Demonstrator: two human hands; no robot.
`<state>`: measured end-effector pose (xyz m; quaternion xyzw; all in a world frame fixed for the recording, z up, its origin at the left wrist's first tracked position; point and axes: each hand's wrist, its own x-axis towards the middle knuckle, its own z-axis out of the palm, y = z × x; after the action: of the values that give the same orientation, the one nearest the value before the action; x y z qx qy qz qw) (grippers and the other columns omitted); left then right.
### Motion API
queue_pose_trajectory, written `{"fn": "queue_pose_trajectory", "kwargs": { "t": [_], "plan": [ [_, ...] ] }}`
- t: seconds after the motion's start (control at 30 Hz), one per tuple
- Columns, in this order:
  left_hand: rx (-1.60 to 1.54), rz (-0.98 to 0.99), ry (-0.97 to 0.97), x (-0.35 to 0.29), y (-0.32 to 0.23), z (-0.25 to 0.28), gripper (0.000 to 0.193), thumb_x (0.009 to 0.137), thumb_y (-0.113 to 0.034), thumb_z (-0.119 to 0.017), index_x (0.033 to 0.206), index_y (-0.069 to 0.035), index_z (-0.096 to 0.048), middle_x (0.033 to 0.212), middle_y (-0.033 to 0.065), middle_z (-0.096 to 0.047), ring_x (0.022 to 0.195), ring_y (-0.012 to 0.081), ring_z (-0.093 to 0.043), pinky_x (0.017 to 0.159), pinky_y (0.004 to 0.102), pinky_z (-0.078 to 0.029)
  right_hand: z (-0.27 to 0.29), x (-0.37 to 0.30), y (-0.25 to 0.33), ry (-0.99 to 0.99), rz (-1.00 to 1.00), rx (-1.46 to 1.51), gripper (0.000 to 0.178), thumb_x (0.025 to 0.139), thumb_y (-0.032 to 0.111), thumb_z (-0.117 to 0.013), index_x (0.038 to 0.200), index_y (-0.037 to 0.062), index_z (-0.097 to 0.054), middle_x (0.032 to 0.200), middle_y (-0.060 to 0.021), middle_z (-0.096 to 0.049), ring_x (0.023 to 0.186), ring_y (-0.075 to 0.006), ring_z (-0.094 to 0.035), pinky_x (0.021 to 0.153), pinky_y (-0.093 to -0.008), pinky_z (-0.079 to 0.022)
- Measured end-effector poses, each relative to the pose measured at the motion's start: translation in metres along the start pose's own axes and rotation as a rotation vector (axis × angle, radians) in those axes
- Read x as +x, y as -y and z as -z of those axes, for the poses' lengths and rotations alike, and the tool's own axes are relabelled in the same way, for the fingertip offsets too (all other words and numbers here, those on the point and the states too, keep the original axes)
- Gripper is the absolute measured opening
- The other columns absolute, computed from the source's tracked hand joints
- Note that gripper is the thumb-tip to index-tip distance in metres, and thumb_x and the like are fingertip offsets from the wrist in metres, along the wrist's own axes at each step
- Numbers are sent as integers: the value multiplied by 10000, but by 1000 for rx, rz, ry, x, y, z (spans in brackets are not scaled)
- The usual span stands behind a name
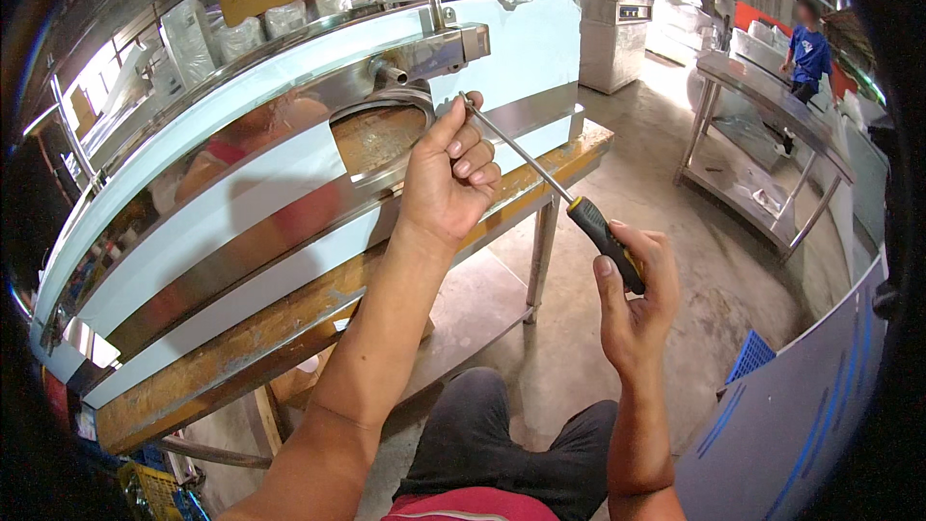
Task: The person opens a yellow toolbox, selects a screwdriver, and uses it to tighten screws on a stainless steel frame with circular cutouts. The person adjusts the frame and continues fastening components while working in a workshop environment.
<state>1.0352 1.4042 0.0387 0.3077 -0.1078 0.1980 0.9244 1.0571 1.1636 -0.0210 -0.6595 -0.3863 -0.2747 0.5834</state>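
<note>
The bench (pixel 193 396) is rust-brown, blotched with pale grey. On it, the metal piece (pixel 535 48) alternates pale blue bands with shiny, brownish-silver ones. In front of the bench, the screwdriver (pixel 606 243) has a black handle with yellow accents and a silver shaft; the trousers (pixel 473 434) are dark grey. Right of the bench, a grey panel (pixel 772 434) carries blue stripes.
</note>
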Motion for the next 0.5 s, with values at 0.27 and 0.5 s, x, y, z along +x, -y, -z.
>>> {"fn": "queue_pose_trajectory", "kwargs": {
  "t": [0.27, 0.5],
  "plan": [
    [15, -11, 18, 3, 0, -3, 204, 1039, -308, -637, 1131, -126, -623, 596, -108, -369, 494, 17, -359, 497, 206, -312, -4, -3, 9, 27, -182, 55, 268, 915, 47, -708, 1179, 14, -678, 968, -121, -654, 827, -182, -625, 726, -299, -487],
    [-143, -78, -16, 18, 19, -26, 202, 1065, -315, -588, 1150, -150, -669, 574, -100, -366, 493, 30, -351, 477, 201, -305, 7, 22, 22, 26, 60, -139, 265, 919, 37, -703, 1180, 3, -673, 953, -142, -639, 833, -237, -630, 751, -330, -488]
  ]
}}
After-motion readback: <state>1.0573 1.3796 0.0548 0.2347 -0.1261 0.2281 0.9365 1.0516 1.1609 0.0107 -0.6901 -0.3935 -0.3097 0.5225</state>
